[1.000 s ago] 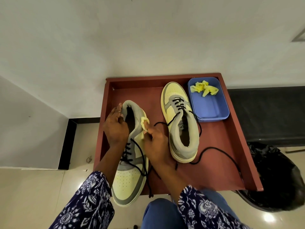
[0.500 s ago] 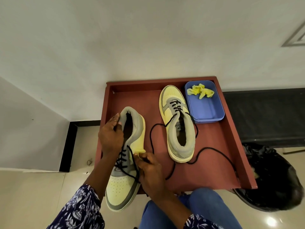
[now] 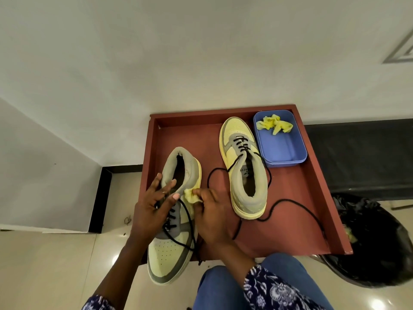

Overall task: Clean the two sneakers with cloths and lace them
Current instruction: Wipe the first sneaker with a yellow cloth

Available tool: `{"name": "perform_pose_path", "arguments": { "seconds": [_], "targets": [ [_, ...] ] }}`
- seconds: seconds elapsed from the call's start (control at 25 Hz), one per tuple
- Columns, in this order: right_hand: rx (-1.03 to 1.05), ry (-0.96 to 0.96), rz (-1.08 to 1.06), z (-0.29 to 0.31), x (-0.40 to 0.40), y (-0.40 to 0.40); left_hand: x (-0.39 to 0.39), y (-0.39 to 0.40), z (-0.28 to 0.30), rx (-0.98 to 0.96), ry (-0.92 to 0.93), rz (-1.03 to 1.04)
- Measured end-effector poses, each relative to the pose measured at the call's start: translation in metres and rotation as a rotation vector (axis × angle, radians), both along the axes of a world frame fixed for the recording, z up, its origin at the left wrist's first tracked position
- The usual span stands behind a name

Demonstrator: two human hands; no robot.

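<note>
Yellow cloth [image 3: 191,195] pinched in right hand [image 3: 213,217], fingers curled.

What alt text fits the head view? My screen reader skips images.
A person's right hand rubs a yellow cloth on the near sneaker, steadied by the left hand, on a red tray; a second sneaker lies beside a blue tub.

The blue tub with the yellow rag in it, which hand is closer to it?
Right. The right hand pinches a yellow cloth against the near sneaker, down-left of the blue tub. The left hand rests on that sneaker, farther left.
</note>
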State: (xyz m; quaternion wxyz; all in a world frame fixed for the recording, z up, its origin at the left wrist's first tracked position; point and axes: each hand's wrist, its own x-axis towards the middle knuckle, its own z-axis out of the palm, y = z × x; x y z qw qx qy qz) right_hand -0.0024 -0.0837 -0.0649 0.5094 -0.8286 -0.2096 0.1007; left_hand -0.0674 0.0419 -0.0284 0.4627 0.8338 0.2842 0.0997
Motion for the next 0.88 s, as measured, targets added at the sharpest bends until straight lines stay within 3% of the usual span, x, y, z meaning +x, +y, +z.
{"name": "perform_pose_path", "arguments": {
  "seconds": [0.28, 0.6, 0.88],
  "targets": [
    [0.006, -0.022, -0.079, 0.011, 0.033, 0.018, 0.026, -0.009, 0.001, 0.051, -0.038, 0.061],
    [-0.084, -0.151, 0.092, -0.006, -0.005, 0.0, 0.027, -0.008, -0.004, -0.048, 0.04, 0.127],
    [-0.118, -0.201, 0.108, -0.012, -0.022, -0.019, 0.027, -0.01, -0.002, -0.034, 0.044, 0.14]
  ]
}}
